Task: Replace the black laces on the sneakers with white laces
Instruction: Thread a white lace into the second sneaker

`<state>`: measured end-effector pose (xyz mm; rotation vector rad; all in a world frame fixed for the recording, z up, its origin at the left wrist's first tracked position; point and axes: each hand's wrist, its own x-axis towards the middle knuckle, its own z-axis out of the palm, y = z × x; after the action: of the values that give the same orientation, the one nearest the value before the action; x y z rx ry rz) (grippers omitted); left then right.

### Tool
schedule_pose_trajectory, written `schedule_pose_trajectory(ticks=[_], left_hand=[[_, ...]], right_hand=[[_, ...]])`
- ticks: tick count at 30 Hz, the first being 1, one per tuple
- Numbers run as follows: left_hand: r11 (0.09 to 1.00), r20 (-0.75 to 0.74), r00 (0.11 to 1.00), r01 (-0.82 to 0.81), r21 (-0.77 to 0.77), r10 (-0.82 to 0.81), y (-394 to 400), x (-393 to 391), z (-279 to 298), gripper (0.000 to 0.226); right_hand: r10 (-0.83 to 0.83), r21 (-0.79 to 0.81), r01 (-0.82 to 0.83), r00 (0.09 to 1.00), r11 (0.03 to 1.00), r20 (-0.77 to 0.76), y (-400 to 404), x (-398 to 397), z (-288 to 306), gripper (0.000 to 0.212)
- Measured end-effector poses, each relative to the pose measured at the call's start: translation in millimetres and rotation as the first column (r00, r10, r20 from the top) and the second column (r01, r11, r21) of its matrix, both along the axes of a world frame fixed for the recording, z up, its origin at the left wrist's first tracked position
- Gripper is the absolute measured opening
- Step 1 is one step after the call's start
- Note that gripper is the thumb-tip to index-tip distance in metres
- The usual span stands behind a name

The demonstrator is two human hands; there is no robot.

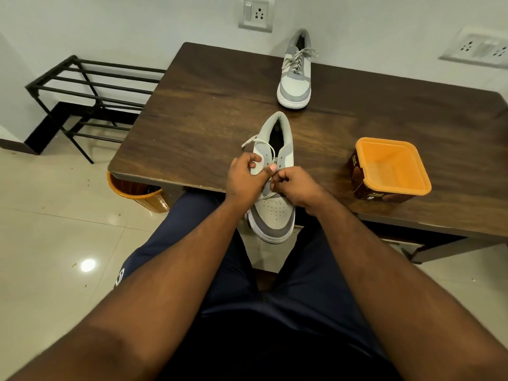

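Head view. Near sneaker (273,171) lay at the front edge of the dark wooden tabletop (198,111), toe overhanging toward the person's lap, heel pointing away. Left hand (244,174) gripped the sneaker's left side, fingers curled over the eyelet row, thumb laid across the tongue. Right hand (295,185) sat just beside it on the right, fingers curled tight and pinching the white lace (257,140) at the eyelets. A loose lace end trailed off the sneaker's upper left side onto the tabletop. Second sneaker (296,72) stood beyond the near one, at the tabletop's far edge by the wall, already strung with white laces. Orange tub (391,167), open, stood to the near sneaker's right, well apart from it.
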<state>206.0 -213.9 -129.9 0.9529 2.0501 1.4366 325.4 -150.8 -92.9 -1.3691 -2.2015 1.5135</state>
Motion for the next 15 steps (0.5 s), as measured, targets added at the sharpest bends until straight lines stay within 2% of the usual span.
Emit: schedule_pose_trajectory(ticks=[3,5,7,9,11,13,15], left_hand=[[0.999,-0.044,0.999,0.031,-0.009,-0.031,-2,-2,-2,0.031],[0.998,-0.064,0.996,0.060,-0.018,-0.061,-5,-4,-6,0.037],[0.997,-0.057,0.995,0.078,-0.012,-0.079,-7,-6,-8,0.039],[0.996,-0.053,0.995,0.088,-0.020,-0.089,-8,-5,-7,0.036],[0.996,-0.057,0.994,0.088,-0.017,-0.089,-9,-5,-6,0.027],[0.997,-0.059,0.995,0.077,-0.006,-0.078,-10,-5,-7,0.018],[0.997,-0.068,0.995,0.070,-0.011,-0.071,-11,-3,-7,0.011]], right_hand=[[0.055,0.144,-0.071,0.992,0.987,0.111,-3,-6,1,0.026],[0.097,0.287,-0.164,0.967,0.944,0.235,-7,-9,2,0.020],[0.115,0.409,-0.275,0.920,0.870,0.374,-13,-8,7,0.016],[0.114,0.517,-0.395,0.863,0.759,0.491,-15,-3,14,0.021],[0.075,0.597,-0.440,0.841,0.671,0.535,-10,0,27,0.023],[0.019,0.649,-0.432,0.841,0.626,0.541,5,5,42,0.023],[-0.049,0.725,-0.426,0.845,0.541,0.533,26,11,55,0.020]])
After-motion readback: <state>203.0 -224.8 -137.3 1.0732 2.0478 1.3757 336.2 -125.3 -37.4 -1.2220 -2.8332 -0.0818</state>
